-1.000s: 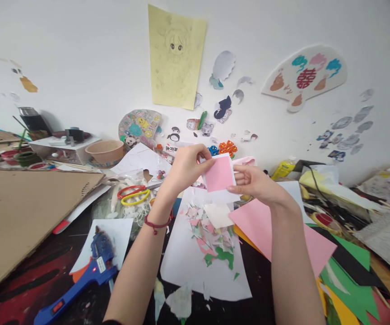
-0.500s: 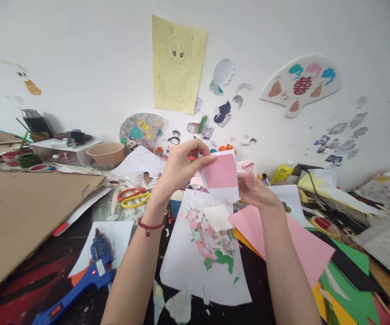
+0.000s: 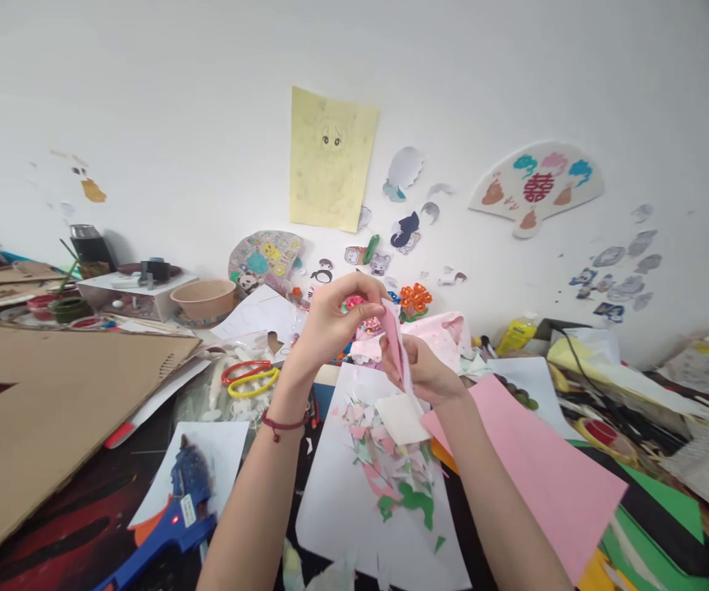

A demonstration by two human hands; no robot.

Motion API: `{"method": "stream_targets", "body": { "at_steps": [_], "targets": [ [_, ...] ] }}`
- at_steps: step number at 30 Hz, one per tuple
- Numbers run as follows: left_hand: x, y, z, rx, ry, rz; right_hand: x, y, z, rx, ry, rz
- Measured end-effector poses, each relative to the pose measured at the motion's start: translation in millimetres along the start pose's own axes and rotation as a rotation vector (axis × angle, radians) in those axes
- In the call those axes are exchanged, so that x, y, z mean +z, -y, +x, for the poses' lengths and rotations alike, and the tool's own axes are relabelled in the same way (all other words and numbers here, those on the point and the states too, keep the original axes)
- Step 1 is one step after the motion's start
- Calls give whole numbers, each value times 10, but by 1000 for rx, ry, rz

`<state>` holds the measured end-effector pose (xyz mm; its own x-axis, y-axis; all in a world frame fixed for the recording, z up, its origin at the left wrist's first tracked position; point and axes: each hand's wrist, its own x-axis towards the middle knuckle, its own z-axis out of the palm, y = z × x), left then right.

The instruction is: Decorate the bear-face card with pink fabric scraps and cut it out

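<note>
A small pink and white piece of paper point(image 3: 395, 345) is held up in the middle, seen nearly edge-on. My left hand point(image 3: 345, 316) pinches its top edge between thumb and fingers. Lower down, my right hand point(image 3: 422, 368) grips the same piece near its lower part. Beneath them lies a white sheet point(image 3: 330, 509) strewn with pink, green and white paper scraps point(image 3: 413, 501). A small cream paper square point(image 3: 402, 419) rests on those scraps. A large pink sheet point(image 3: 532, 468) lies beside my right forearm.
A blue glue gun point(image 3: 170, 525) lies at the lower left, near brown cardboard point(image 3: 84, 410). Red and yellow scissors handles point(image 3: 253, 381) and a round tan bowl point(image 3: 203, 300) are behind. Green paper point(image 3: 650, 542) is at right; a yellow drawing point(image 3: 330, 164) hangs on the wall.
The held paper has turned from facing the camera to nearly edge-on. My right hand has moved left and now grips it. The view has tilted upward slightly.
</note>
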<state>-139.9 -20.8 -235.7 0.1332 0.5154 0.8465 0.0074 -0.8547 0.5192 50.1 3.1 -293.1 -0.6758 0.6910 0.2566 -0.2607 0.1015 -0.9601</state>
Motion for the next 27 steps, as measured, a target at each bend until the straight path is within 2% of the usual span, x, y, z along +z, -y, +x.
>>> {"method": "stream_targets", "body": {
  "at_steps": [4, 8, 11, 13, 15, 18, 20, 22, 24, 27],
  "targets": [
    [-113, -76, 0, 84, -72, 127, -32, 18, -7, -1, -77, -78],
    [-348, -153, -19, 88, -316, 271, -20, 187, -75, -77, -258, -224],
    [-516, -216, -46, 100, -533, 249, 35, 397, -135, -216, -438, -407],
    [-575, -291, -68, 120, -592, 209, 97, 524, -162, -306, -530, -497],
    [-577, -399, -87, 104, -521, 178, 170, 604, -173, -361, -591, -541],
    [-484, -563, -97, 43, -275, 225, 272, 616, -161, -362, -635, -540],
    [-380, -622, -84, 48, -163, 342, 316, 578, -141, -346, -620, -518],
    [-273, -621, -63, 87, -143, 507, 337, 533, -120, -334, -577, -507],
    [-194, -574, -45, 111, -180, 665, 343, 497, -105, -338, -526, -510],
    [-168, -488, -37, 103, -207, 787, 340, 474, -98, -348, -474, -515]
  ]
}}
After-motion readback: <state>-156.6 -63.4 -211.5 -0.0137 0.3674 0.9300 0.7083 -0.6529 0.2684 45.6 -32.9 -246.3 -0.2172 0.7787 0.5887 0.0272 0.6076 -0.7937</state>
